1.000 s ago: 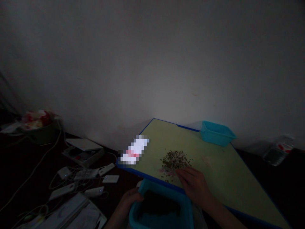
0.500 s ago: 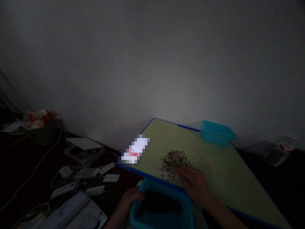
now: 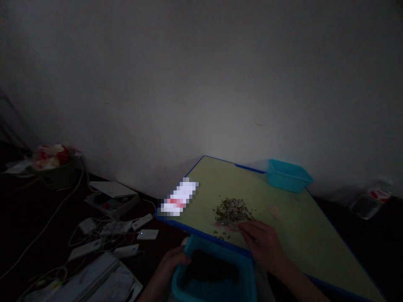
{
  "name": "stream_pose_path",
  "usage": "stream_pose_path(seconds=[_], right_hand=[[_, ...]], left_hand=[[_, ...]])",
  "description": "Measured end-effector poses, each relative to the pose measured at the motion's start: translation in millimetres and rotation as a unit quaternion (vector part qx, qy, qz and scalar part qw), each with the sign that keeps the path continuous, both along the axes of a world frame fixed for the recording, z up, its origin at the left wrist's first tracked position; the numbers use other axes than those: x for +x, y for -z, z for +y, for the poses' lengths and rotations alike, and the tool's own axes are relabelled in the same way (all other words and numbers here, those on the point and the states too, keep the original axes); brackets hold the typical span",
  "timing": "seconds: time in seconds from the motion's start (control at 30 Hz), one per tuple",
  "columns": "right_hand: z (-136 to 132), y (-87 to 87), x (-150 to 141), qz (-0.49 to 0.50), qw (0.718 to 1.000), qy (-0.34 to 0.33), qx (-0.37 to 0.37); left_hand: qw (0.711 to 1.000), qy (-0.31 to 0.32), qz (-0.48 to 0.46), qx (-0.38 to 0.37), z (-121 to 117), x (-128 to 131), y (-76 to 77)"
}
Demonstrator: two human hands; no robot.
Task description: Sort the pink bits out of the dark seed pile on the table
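Note:
My left hand grips the left rim of a blue plastic basket, thumb over the edge. A dark mass lies inside the basket, too dim to make out. Over the near part of a yellow-green tabletop, my right hand is closed in a pinch on a slim greyish tool; its exact kind is unclear in the dim light. The tool's tip touches the near side of a pile of small dark seed-like grains. Several loose grains lie nearer the table's blue edge.
A second blue basket stands at the table's far right. A bright blurred-out screen lies at the left corner. Cables and white chargers clutter the floor at left. A bottle lies right of the table, and a wall rises behind.
My right hand has shifted slightly right with the slim tool, along the near side of the pile. My left hand and the basket stay in place.

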State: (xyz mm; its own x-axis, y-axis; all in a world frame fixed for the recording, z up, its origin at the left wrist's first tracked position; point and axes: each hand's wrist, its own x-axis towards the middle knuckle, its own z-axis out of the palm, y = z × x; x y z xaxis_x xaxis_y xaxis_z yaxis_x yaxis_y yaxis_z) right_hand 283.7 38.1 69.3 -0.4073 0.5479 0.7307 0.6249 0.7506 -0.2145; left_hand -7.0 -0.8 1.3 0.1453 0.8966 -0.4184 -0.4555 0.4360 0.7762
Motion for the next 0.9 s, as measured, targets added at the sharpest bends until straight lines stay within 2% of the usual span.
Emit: stream_pose_path(seconds=[0.2,0.37,0.53,0.9], right_hand=[[-13.9,-12.7,27.5,0.020,1.000,0.007,-0.020],[-25.8,-21.5,45.8,-0.003,0.999,0.003,-0.031],[-26.1,-23.1,46.8,-0.035,0.999,0.002,-0.031],[-18.5,-21.2,44.6,-0.072,0.997,0.001,-0.040]], left_hand=[[1.000,0.003,-0.011,0.019,-2.7,-1.0,3.2],[0.999,0.009,0.005,0.032,-1.2,-1.5,9.7],[1.000,0.005,0.001,0.025,0.9,-0.7,15.4],[1.000,0.012,-0.004,0.022,-0.6,-1.8,12.4]])
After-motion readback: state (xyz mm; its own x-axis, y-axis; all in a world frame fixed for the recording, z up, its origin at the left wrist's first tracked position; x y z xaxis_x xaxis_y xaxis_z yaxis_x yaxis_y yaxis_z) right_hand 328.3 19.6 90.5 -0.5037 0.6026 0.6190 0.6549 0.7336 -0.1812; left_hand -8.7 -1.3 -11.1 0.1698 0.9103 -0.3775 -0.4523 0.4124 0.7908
